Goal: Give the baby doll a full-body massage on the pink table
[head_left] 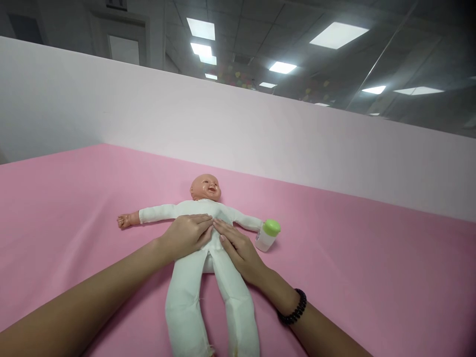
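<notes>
Black beaded bracelet (293, 307) on right wrist. Left hand (189, 234) and right hand (240, 248) flat on belly of doll (203, 213), fingertips meeting; both grips open, fingers extended, nothing grasped. Doll face-up on pink surface (334, 267), arms spread, head farthest. Green-capped bottle (268, 235) beside doll's arm end, marking on side too small to read. Beyond: pale partition (260, 129), lit ceiling panels (339, 35).
</notes>
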Available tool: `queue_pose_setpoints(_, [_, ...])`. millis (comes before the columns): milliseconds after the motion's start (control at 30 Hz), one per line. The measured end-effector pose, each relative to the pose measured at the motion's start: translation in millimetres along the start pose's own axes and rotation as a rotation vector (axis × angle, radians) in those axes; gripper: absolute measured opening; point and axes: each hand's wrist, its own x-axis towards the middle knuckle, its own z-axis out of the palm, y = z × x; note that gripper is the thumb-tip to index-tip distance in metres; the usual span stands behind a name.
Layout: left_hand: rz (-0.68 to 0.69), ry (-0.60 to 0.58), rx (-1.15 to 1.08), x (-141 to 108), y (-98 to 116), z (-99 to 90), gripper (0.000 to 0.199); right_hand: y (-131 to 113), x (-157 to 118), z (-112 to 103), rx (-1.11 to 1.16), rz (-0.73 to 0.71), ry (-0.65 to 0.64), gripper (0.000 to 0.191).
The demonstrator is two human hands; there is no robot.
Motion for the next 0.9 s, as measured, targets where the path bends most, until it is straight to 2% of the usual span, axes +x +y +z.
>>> queue_pose_setpoints(133, [-0.094,-0.166,-0.145,0,-7,0.1,0.048,1,1,-2,0.068,0.141,-0.127,0.057])
queue_pose_setpoints(233, [-0.171,-0.275,-0.145,0,-9,-1.5,0.062,1,1,-1,0.05,0.232,-0.133,0.064])
queue_pose_setpoints(333, [-0.283,-0.271,-0.064,1,-6,-5.2,0.074,0,1,1,0.012,0.295,-0.074,0.07])
queue_pose_setpoints(400, [-0.328,-0.242,0.007,3,-3,-9.5,0.073,-1,1,2,-0.057,0.293,-0.007,0.069])
queue_pose_setpoints(467, [-0.311,-0.227,0.071,3,-2,-13.2,0.06,-3,1,1,-0.147,0.24,0.079,0.06])
queue_pose_setpoints(533, [-0.24,-0.191,0.107,2,-4,-13.7,0.045,-4,2,0,-0.207,0.137,0.151,0.042])
queue_pose_setpoints(633, [-0.084,-0.037,0.048,-2,-12,-6.3,0.034,-5,3,-8,-0.331,-0.036,0.241,0.031])
queue_pose_setpoints(700, [0.002,0.064,-0.056,-4,-18,0.5,0.032,-3,4,-17,-0.523,-0.086,0.296,0.029])
queue_pose_setpoints(800, [0.011,0.045,-0.206,-5,-24,5.1,0.036,1,3,-31,-0.87,0.018,0.311,0.033])
queue_pose_setpoints(900, [-0.048,-0.13,-0.318,-3,-26,0.2,0.044,4,0,-45,-1.117,0.261,0.196,0.033])
